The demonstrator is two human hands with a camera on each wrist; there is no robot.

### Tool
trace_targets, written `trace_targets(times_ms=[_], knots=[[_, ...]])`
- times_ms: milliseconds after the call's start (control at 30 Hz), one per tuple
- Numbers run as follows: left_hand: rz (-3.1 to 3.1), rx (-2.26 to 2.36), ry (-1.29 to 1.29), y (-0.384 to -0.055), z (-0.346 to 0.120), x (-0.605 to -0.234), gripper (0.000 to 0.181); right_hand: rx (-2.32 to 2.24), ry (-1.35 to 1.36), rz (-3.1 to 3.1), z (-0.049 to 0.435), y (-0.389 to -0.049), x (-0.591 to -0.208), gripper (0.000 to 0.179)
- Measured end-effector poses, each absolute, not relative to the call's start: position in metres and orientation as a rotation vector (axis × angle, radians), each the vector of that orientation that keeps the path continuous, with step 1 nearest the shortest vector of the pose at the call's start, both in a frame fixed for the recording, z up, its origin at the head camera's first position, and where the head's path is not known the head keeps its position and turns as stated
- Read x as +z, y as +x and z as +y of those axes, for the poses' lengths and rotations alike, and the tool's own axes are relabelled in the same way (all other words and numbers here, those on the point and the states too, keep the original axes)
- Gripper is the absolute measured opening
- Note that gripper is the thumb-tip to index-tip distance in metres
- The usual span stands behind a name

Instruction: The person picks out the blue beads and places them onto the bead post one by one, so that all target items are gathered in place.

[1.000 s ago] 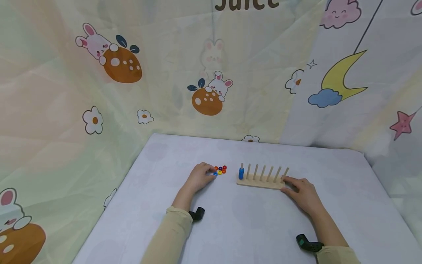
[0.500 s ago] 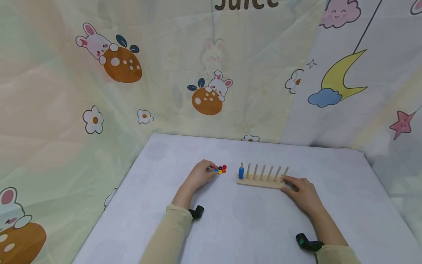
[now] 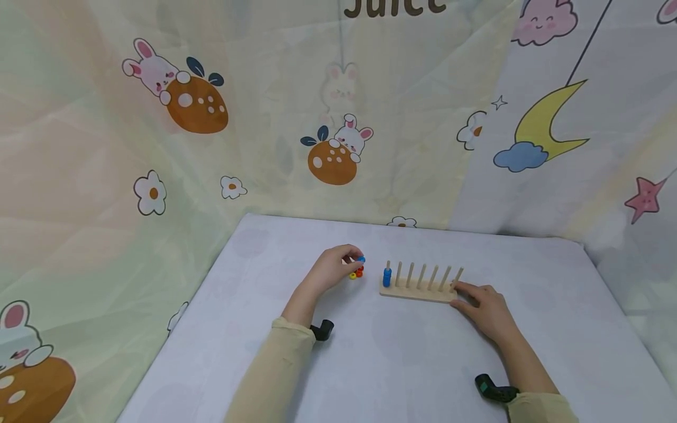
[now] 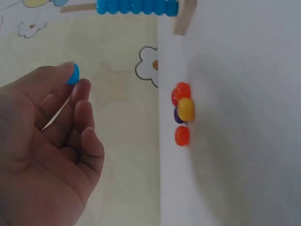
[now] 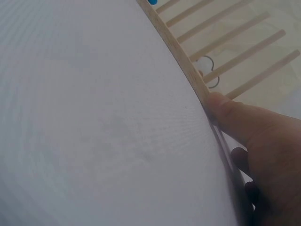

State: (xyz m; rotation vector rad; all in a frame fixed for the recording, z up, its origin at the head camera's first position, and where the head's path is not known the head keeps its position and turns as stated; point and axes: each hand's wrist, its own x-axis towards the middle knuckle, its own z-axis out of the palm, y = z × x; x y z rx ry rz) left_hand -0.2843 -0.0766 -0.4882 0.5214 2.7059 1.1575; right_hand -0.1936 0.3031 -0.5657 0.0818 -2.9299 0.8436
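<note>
My left hand (image 3: 332,269) pinches a blue bead (image 4: 74,74) between thumb and forefinger, raised above the table. Just below it lie several loose beads, among them a yellow bead (image 4: 186,109), a mostly hidden purple bead (image 4: 178,116) and an orange-red bead (image 4: 182,135). To the right stands a wooden peg board (image 3: 418,295) with a row of upright pegs. Its leftmost peg carries a stack of blue beads (image 3: 387,278); the other pegs are bare. My right hand (image 3: 488,311) grips the board's right end, with the thumb (image 5: 218,103) on the near edge.
A white cloth covers the table (image 3: 402,358). Behind it hangs a printed fabric backdrop (image 3: 264,117) with rabbits, flowers and a moon. A black wrist camera (image 3: 322,330) sits on the left wrist, another black camera (image 3: 494,390) on the right.
My left hand has lifted the blue bead off the table and moved it away from me and slightly right, over the loose beads. The right hand and the peg board have stayed still.
</note>
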Motion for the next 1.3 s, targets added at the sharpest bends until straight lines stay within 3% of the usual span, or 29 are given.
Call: trace_targets(times_ms=[533, 767, 1300], knots=[[2.662, 1.174, 0.785, -0.278, -0.041, -0.465, 0.018, 0.845, 0.103, -2.911, 0.303, -0.193, -0.565, 0.057], [2.666, 1.134, 0.783, -0.276, -0.034, -0.465, 0.02, 0.849, 0.105, -2.913, 0.302, -0.193, -0.565, 0.058], [2.628, 1.102, 0.78, -0.277, -0.037, -0.492, 0.023, 0.859, 0.096, -2.916, 0.3, -0.193, -0.568, 0.058]])
